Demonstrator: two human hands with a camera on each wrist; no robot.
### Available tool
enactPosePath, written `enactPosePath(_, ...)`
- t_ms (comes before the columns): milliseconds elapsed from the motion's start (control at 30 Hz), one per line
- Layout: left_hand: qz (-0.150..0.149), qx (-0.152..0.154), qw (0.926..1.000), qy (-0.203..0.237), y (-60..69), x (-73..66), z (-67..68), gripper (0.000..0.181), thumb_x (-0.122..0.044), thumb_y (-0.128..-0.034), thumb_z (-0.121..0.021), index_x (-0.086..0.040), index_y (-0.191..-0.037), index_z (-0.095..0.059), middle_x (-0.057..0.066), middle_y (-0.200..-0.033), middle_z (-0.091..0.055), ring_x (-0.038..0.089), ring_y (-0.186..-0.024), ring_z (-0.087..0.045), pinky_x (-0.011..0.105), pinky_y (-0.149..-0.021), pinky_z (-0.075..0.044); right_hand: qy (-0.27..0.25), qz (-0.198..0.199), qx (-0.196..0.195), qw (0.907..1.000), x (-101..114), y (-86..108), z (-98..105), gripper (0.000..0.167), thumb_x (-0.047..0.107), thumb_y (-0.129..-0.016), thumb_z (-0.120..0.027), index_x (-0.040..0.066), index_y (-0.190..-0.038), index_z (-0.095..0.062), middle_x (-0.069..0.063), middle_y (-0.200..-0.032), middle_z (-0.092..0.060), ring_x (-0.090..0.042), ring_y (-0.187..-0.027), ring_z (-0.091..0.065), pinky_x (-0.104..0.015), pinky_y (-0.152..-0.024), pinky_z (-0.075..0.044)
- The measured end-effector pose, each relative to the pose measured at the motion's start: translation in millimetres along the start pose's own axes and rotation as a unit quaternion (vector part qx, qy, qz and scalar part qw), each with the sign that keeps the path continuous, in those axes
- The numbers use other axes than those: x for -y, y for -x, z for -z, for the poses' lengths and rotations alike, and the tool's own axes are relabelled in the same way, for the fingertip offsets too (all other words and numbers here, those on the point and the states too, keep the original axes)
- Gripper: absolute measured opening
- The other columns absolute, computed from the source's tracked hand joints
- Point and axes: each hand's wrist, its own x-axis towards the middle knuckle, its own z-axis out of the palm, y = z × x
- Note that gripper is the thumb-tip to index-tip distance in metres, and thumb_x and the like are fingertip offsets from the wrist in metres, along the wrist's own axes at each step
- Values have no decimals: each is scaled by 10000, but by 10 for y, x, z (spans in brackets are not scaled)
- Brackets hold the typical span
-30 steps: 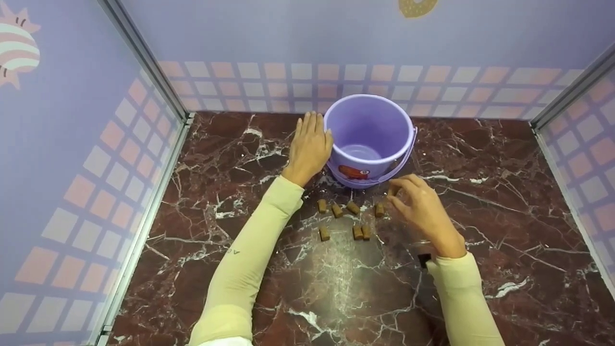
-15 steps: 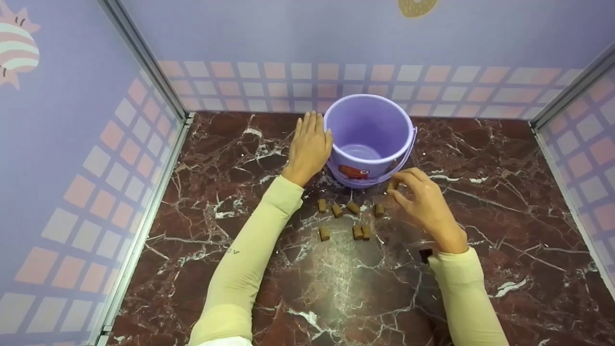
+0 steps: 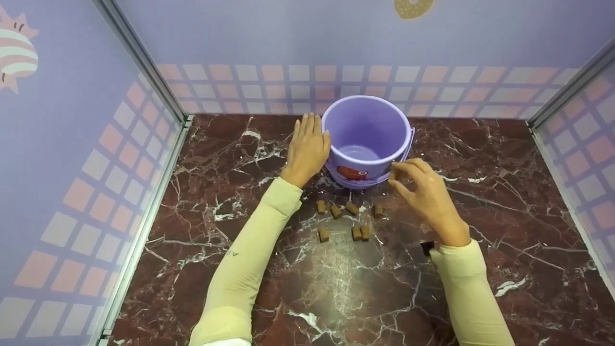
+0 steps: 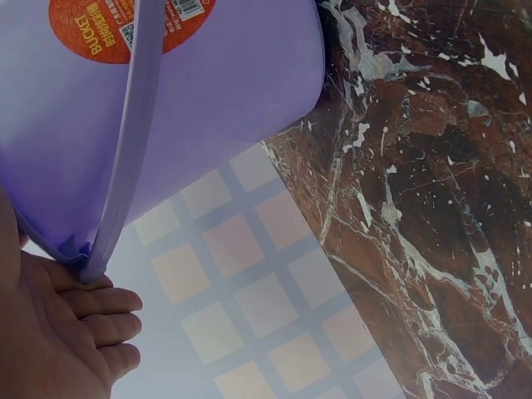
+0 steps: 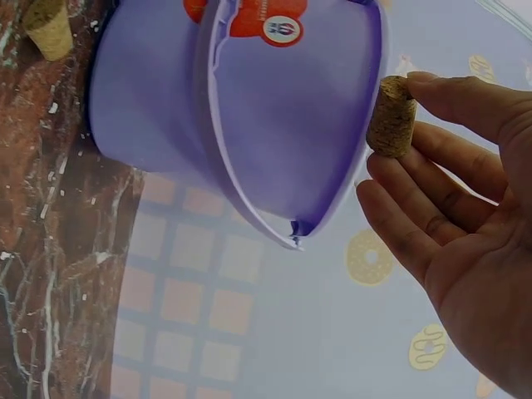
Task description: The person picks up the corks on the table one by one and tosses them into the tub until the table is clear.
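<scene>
A purple bucket with a red label and a hinged handle stands upright near the back wall. Against its left side rests my left hand, fingers extended, touching near the rim and handle joint. My right hand pinches a cork between thumb and fingers, just outside the bucket's front right rim. From the head, this cork is mostly hidden by the fingers. On the tabletop in front of the bucket lie several more corks, among them one at the right and one at the lower left.
Dark red marbled tabletop lies around the bucket. Patterned panels enclose it: a back wall, a left wall and a right wall. The bucket's handle hangs down across its front.
With the cork between its fingers, my right hand has risen slightly and moved a little rightward beside the bucket. My left hand stays at the bucket's side.
</scene>
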Motion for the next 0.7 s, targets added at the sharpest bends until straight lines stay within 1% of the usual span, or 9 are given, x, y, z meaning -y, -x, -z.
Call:
enactPosePath(100, -13, -36, 10000, -7, 0, 6, -6, 614, -315, -1154, -258, 78, -1623, -313, 243, -1693, -297, 344, -1610, -172, 400, -1303, 37, 28, 43, -69, 10000, 7, -47, 27, 405, -32, -833, -877, -85, -1203, -723, -180, -1120, -710, -302, -920, -703, -417, -825, -619)
enactPosePath(333, -13, -41, 10000, 11, -6, 14, -19, 629, -338, -1158, -234, 76, -1625, -308, 239, -1699, -275, 339, -1611, -163, 395, -1300, 42, -2, 23, -137, 9999, 8, -153, 81, 401, 9, -866, -866, -88, -1225, -715, -207, -1166, -705, -354, -1007, -688, -443, -913, -586)
enactPosePath(467, -22, -58, 10000, 37, 1, 16, -15, 616, -321, -1158, -266, 85, -1618, -317, 243, -1697, -274, 343, -1610, -167, 405, -1305, 27, 6, 39, -166, 9999, -27, -191, 87, 394, 14, -872, -863, -85, -1225, -718, -209, -1167, -704, -355, -1012, -689, -443, -925, -583)
enactPosePath(700, -104, -114, 9999, -37, -5, 4, -17, 617, -318, -1157, -261, 93, -1613, -321, 256, -1688, -283, 358, -1604, -185, 474, -1321, -88, -87, -65, -291, 9995, -109, -247, 78, 395, 18, -864, -873, -70, -1222, -731, -192, -1164, -713, -327, -995, -687, -422, -923, -564)
